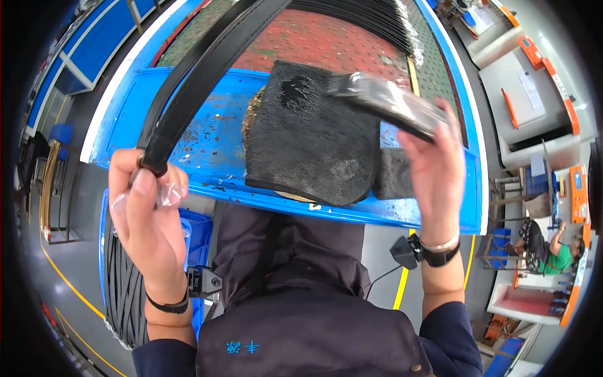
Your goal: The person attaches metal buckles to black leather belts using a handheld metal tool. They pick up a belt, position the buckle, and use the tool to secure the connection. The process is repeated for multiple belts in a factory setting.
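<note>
Your left hand [147, 210] is pinching the black strap [201, 75] end at 9 o'clock; your right hand [433, 173] is clamping a brush [383, 100] at 2 o'clock over the black pad [308, 141].

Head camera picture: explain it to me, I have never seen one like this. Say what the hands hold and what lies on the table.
The camera sits on a person's head and looks down, so the edges bend. The left hand pinches the end of a long black strap that runs up and away. The right hand holds a brush, its bristle end over a black foam pad. That pad lies on a blue table, with a smaller dark pad beside it. More black straps are piled at lower left.
</note>
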Tool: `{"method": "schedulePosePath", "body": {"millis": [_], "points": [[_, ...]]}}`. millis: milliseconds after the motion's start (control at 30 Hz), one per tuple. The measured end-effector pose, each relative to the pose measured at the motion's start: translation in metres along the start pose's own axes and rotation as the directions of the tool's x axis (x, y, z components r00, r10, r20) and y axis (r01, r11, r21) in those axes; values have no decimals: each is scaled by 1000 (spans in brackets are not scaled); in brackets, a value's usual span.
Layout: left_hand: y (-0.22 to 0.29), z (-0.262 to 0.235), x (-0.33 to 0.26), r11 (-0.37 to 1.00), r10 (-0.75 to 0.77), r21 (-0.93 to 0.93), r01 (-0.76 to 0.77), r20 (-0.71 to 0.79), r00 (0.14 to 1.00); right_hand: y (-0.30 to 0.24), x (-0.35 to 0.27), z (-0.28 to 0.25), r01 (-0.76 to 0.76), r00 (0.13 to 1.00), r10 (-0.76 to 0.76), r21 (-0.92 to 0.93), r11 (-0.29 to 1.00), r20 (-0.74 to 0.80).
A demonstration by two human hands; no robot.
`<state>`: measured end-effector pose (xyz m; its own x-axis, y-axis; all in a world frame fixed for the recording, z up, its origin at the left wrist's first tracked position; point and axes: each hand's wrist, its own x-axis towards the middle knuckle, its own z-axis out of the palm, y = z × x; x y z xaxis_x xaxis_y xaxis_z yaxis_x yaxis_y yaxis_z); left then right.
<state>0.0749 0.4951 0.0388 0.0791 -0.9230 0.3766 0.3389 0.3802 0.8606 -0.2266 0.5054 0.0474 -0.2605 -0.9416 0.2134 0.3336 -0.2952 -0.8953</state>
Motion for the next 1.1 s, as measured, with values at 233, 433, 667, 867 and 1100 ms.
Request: {"method": "schedulePosePath", "body": {"millis": [233,433,667,867,1100], "points": [[-7,8,-16,978,86,195,-79,-24,996,20,6,-24,-7,1000,-6,-570,822,-21],[-14,17,-24,884,168,415,-214,143,975,3,-55,-44,317,939,-114,-945,-85,325],[-20,46,-26,702,348,449,-553,461,816,-23,-79,-13,397,913,-92,-918,-27,397],[-18,58,-28,653,387,377,-657,579,717,-18,-91,22,716,632,-346,-693,-83,694],[-19,63,-30,610,429,365,-704,595,680,-11,-88,27,710,631,-366,-699,-83,684]]}}
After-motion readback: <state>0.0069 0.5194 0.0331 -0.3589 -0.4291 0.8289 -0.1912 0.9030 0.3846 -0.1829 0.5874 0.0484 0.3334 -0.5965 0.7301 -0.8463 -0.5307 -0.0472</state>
